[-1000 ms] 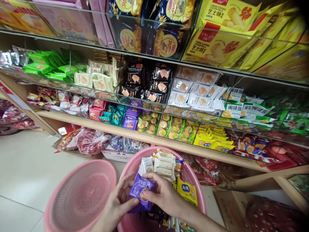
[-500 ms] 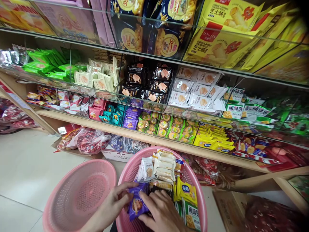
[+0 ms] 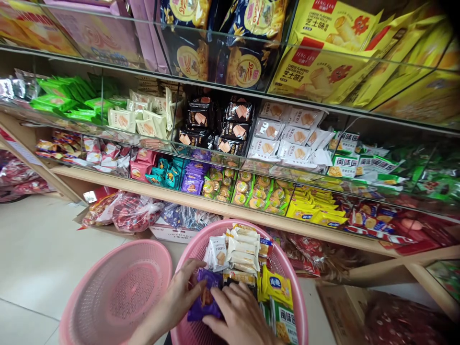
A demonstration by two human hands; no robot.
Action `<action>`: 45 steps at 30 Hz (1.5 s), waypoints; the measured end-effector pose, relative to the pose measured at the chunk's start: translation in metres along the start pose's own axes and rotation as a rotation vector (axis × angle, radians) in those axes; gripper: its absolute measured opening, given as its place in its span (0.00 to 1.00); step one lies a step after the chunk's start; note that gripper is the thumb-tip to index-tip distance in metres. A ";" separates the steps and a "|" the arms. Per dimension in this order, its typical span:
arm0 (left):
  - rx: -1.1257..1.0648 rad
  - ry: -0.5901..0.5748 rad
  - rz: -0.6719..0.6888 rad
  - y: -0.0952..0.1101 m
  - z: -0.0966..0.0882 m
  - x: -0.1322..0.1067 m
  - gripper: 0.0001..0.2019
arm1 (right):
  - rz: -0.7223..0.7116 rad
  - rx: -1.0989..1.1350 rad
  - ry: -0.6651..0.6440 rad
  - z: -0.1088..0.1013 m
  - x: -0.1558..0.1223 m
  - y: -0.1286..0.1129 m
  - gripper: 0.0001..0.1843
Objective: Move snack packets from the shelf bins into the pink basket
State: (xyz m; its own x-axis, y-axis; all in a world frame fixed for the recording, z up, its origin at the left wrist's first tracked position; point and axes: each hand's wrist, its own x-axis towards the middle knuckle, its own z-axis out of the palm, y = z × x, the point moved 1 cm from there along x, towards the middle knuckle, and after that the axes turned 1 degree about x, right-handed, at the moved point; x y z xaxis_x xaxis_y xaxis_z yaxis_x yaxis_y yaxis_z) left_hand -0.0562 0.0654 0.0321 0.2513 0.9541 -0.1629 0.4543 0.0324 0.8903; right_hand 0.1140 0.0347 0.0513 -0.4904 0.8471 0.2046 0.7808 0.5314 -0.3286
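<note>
Purple foil is what we are handling: a small purple snack packet (image 3: pixel 205 301) is sitting low in the near part of the pink basket (image 3: pixel 294 292) in front of us, and both our hands are closing on it from either side. Our left hand (image 3: pixel 179 299) is coming in from the left with its fingers curled over the packet's upper edge, pinching it, while our right hand (image 3: pixel 237 314) is lying across the packet's right side, fingers bent down over it and over the neighbouring wrappers — so the packet is being grasped between the two rather than lifted by one. It looks as if we are holding it flat and low so that it is sliding in alongside the goods already packed there. Those goods are standing in rows: white packets (image 3: pixel 240 247) are lined up on edge at the far side of the basket, and a yellow packet (image 3: pixel 277 286) with a green-and-white packet (image 3: pixel 283 323) below it is leaning along the right wall, seemingly so that each kind is keeping to its own place. A second pink basket (image 3: pixel 118 292) is sitting just beside the first, on the left, on the tiled floor (image 3: pixel 39 254). Behind both, glass-fronted shelves (image 3: pixel 230 143) are running across the view, holding more packets sorted by colour — among them purple ones (image 3: pixel 192 179) like ours on the lower shelf.
</note>
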 end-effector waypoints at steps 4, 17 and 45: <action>0.100 0.033 -0.020 0.004 -0.001 -0.002 0.18 | -0.034 0.030 -0.074 -0.044 0.035 0.018 0.25; 0.078 0.175 0.001 0.007 -0.011 -0.008 0.23 | -0.160 -0.011 -0.423 -0.032 0.092 0.049 0.50; 0.019 0.192 0.052 -0.005 -0.007 -0.011 0.20 | -0.116 0.081 -0.355 -0.048 0.111 0.049 0.39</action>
State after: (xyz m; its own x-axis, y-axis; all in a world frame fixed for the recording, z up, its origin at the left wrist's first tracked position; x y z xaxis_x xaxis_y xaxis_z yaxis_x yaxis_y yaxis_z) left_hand -0.0673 0.0570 0.0330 0.1078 0.9937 -0.0306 0.4614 -0.0228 0.8869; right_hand 0.1166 0.1553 0.1020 -0.6882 0.7208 -0.0826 0.6862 0.6097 -0.3966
